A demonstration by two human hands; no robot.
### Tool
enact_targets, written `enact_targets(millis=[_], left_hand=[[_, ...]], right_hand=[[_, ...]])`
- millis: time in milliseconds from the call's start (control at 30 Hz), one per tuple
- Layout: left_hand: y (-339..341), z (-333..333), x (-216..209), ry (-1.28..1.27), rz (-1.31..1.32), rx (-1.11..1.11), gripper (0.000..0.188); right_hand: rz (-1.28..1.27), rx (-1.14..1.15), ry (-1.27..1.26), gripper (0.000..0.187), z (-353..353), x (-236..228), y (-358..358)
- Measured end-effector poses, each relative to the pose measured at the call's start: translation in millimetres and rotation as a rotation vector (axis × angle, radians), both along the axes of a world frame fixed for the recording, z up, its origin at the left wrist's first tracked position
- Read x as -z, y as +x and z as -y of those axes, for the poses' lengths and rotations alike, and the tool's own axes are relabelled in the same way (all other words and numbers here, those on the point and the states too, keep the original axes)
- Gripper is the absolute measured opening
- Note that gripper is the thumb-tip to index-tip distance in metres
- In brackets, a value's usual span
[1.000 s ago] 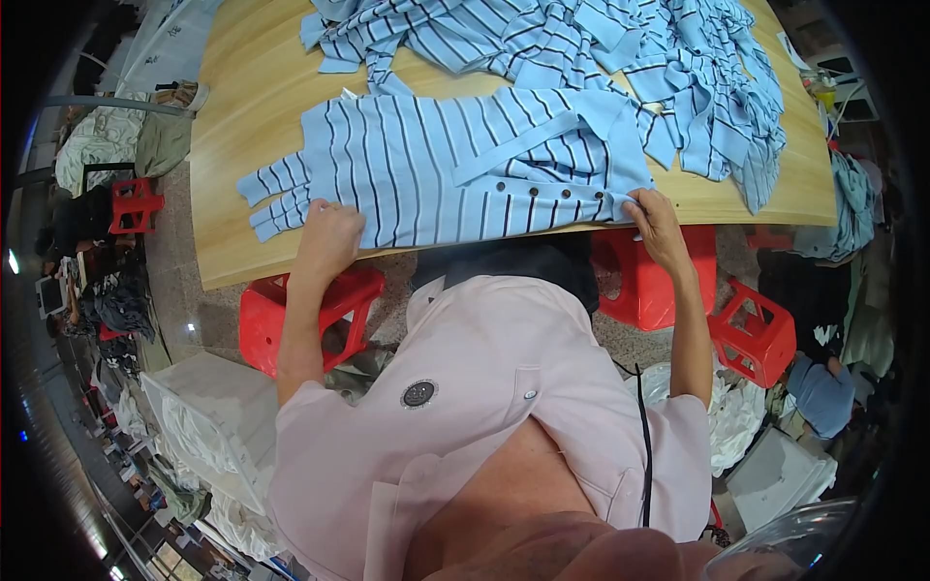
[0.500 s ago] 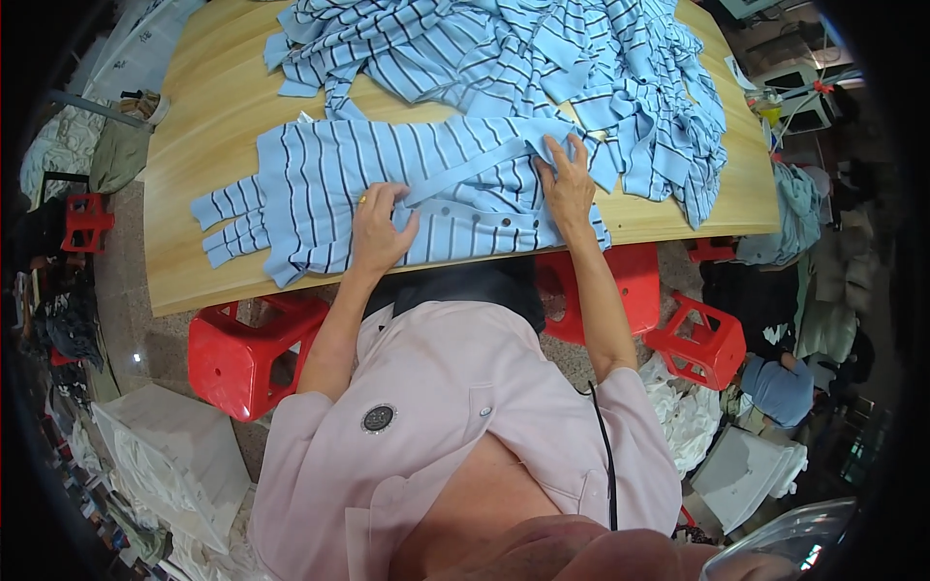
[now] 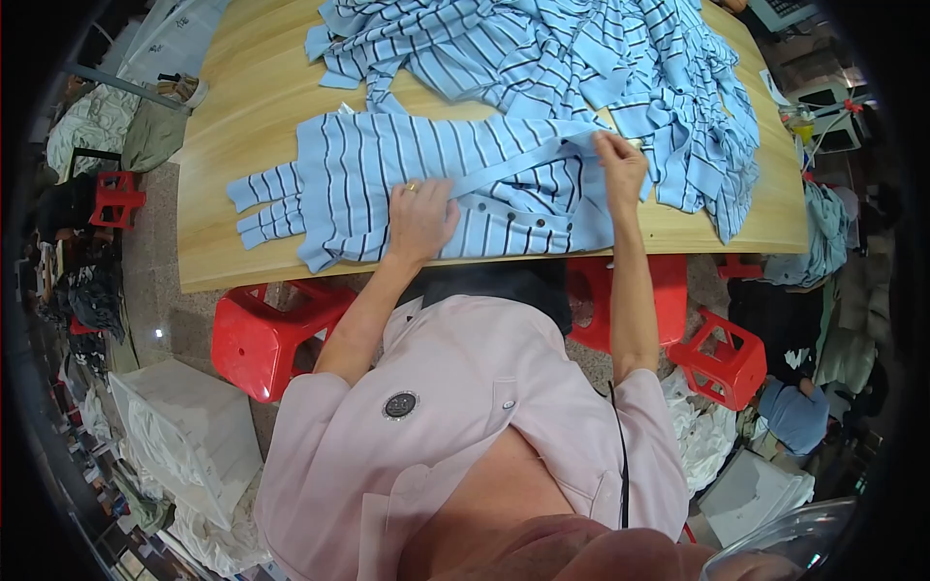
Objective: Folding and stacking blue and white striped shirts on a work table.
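A light blue knit cardigan (image 3: pixel 363 189) with dark and white stripes lies along the table's near edge. Its two striped sleeves stick out at the left, and dark buttons run along a plain band near its front side. My left hand (image 3: pixel 423 218), with a ring on one finger, rests on the middle of the cardigan beside the plain band, its fingers laid on the knit. At the cardigan's right end, my right hand (image 3: pixel 623 167) pinches the edge of the band between thumb and fingers.
A large heap of matching striped knitwear (image 3: pixel 542 68) covers the far part of the wooden table (image 3: pixel 242 107). Red plastic stools (image 3: pixel 254 339) stand under and beside the table. White bins (image 3: pixel 184 436) with cloth stand on the floor at both sides.
My right hand has gone from lying with fingers spread on the cardigan to pinching its band edge. The fingers of my left hand have settled flatter on the knit. The whole view has shifted slightly.
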State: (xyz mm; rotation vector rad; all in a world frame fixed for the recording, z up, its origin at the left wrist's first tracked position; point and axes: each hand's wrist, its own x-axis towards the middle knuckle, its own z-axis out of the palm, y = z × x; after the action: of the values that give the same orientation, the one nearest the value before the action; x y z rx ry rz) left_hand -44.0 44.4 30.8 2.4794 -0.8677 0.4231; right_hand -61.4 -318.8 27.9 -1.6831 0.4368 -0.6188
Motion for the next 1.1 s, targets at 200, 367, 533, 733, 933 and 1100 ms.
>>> enact_targets(millis=[200,367,533,733,933,1100], left_hand=[[-1.9,-3.2,-2.4,-0.071,0.074,0.071,0.026],[1.2,2.3,3.4,-0.053,0.006,0.09,0.026],[8.2,10.4,-6.6,-0.124,0.003,0.071,0.028],[13.1,12.3,19.9,-0.108,0.031,0.033,0.016],[5.5,5.6,23.9,-0.12,0.049,0.157,0.012],[8.0,-7.5,18.8,-0.151,0.062,0.271,0.013]], right_hand=[[0.087,0.052,-0.18,0.012,14.7,-40.5,-50.3],[-0.231,0.06,-0.272,0.036,15.8,7.1,-75.3],[-0.134,-0.058,-0.816,0.047,-23.9,-34.7,-124.6],[-0.269,-0.157,-0.867,0.028,-37.8,10.9,-131.3],[-0.266,-0.146,-0.782,0.036,-40.6,-12.6,-128.1],[-0.306,-0.267,-0.854,0.042,-45.5,-8.2,-141.9]])
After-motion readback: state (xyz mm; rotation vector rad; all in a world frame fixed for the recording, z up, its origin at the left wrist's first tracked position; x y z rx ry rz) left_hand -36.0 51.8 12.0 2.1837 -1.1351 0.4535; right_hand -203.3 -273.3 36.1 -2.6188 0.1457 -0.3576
